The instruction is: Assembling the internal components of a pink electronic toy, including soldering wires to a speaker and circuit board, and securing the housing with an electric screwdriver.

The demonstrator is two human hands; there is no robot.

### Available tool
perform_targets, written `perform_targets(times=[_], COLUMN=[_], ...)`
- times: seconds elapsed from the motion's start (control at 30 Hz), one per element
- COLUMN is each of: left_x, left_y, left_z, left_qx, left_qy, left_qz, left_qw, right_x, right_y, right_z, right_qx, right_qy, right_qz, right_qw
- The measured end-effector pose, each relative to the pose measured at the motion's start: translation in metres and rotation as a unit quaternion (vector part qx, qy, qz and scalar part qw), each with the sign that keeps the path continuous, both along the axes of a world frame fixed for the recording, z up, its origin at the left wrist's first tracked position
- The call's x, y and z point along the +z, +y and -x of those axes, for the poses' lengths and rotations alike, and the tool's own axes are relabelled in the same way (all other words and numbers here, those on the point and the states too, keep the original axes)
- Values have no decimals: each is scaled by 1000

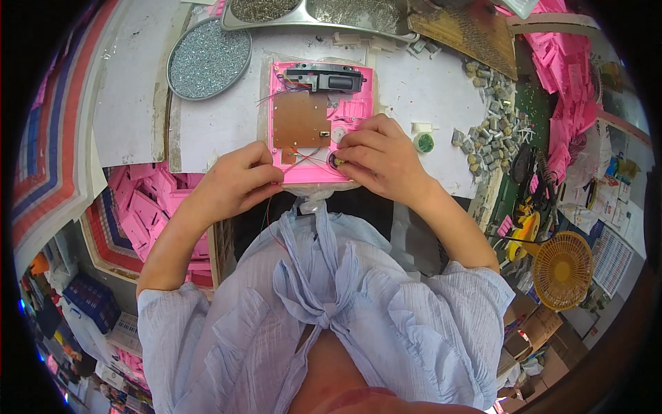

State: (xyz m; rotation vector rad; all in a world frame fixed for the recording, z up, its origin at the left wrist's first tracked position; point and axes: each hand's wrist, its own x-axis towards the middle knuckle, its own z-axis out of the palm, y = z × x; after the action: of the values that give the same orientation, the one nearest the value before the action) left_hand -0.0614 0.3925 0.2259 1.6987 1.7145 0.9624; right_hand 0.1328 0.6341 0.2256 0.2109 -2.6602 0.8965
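A pink plastic housing [320,175] lies open on the table in front of me. It holds a brown circuit board [300,119] and a black mechanism [338,82] at its far end, with loose wires about them. At the housing's near left corner my left hand [243,178] is closed in a pinch on a thin red wire [298,163]. My right hand [386,157] bends over the near right corner, its fingertips closed on a small dark round part [334,162]. Those fingers partly cover the round part, so its kind is unclear.
A round tray of small screws [209,59] stands at the far left. Beyond the housing lies a metal tray [317,15] of small parts. Several small metal motors [492,124] lie to the right, near a small green round container [424,143]. Pink plastic pieces [148,214] fill a bin at left.
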Motion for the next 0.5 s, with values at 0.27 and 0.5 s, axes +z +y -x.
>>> perform_targets(times=[0.27, 0.5], left_x=[12, 48], left_y=[6, 35], left_z=[3, 7], left_qx=[-41, -123], left_qy=[85, 120], left_qz=[-6, 124], left_qw=[995, 977], right_x=[36, 34], right_y=[41, 88], right_z=[-9, -9], right_qx=[-66, -190], right_qy=[-32, -355], right_qz=[-3, -165], right_qw=[997, 900])
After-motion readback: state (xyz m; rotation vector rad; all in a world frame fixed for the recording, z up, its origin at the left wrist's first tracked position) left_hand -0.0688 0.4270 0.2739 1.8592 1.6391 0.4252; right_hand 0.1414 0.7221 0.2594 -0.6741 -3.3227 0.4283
